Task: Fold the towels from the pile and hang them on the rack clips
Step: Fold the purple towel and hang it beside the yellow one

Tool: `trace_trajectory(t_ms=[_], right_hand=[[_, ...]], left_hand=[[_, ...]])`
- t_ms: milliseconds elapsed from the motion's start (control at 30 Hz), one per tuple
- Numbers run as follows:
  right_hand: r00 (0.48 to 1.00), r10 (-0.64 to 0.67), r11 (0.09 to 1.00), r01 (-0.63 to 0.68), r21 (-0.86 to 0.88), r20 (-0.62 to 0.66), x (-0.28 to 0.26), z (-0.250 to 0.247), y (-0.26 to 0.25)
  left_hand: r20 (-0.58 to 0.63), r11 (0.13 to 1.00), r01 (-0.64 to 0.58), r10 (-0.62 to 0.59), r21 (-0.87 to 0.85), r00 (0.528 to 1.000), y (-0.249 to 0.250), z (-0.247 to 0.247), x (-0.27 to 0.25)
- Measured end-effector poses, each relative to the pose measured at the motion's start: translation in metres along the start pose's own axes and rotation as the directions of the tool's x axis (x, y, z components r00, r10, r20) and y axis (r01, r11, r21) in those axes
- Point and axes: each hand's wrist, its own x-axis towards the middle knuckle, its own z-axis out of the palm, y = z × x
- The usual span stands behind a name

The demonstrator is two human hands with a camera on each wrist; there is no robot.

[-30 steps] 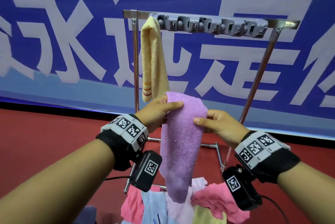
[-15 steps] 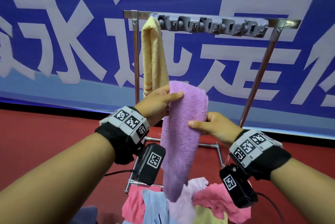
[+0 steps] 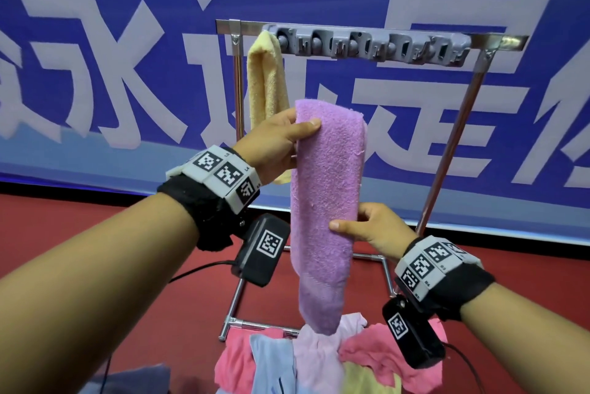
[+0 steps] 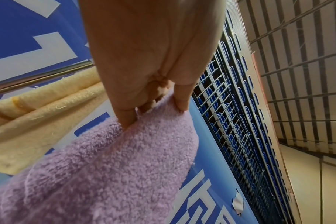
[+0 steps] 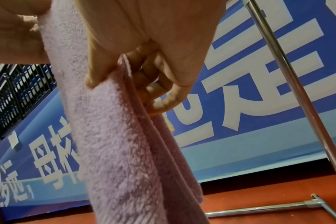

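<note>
A folded purple towel (image 3: 325, 202) hangs lengthwise in front of the metal rack (image 3: 453, 151). My left hand (image 3: 281, 138) pinches its top left corner, thumb on the near face. Lower down, my right hand (image 3: 367, 226) pinches the towel's right edge at about mid-height. In the left wrist view my left hand's fingertips (image 4: 128, 119) dig into the purple towel (image 4: 105, 174). The right wrist view shows my right hand (image 5: 125, 72) with thumb and curled fingers on the purple towel (image 5: 121, 144). A folded yellow towel (image 3: 266, 84) hangs from the leftmost clip of the grey clip bar (image 3: 370, 48).
A pile of pink, light blue, lilac and yellow towels (image 3: 319, 361) lies on the red floor below the purple one. A blue banner with white characters (image 3: 95, 58) stands behind the rack. The other clips on the bar hold nothing.
My left hand has raised the purple towel's top toward the clip bar. My right hand has slid down the towel's right edge from near the top to mid-height.
</note>
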Motion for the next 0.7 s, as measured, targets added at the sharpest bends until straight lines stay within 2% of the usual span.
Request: trace_trajectory(t_ms=[133, 333, 567, 700], right_hand=[[0.997, 0.059, 0.996, -0.055, -0.070, 0.053, 0.001, -0.006, 0.009], [1.000, -0.011, 0.998, 0.011, -0.059, 0.001, 0.003, -0.008, 0.019], [0.996, 0.087, 0.973, -0.080, -0.218, 0.022, 0.005, -0.009, 0.037], [0.994, 0.102, 0.943, -0.087, -0.322, 0.030, 0.005, -0.008, 0.053]], left_hand=[[-0.008, 1.000, -0.001, 0.001, -0.010, 1.000, 0.003, 0.004, 0.005], [-0.022, 0.999, -0.033, 0.033, -0.008, 0.999, 0.012, 0.008, 0.012], [-0.045, 0.998, -0.062, 0.062, -0.007, 0.997, 0.019, 0.008, 0.015], [-0.095, 0.992, -0.130, 0.128, -0.005, 0.987, 0.026, 0.006, 0.018]])
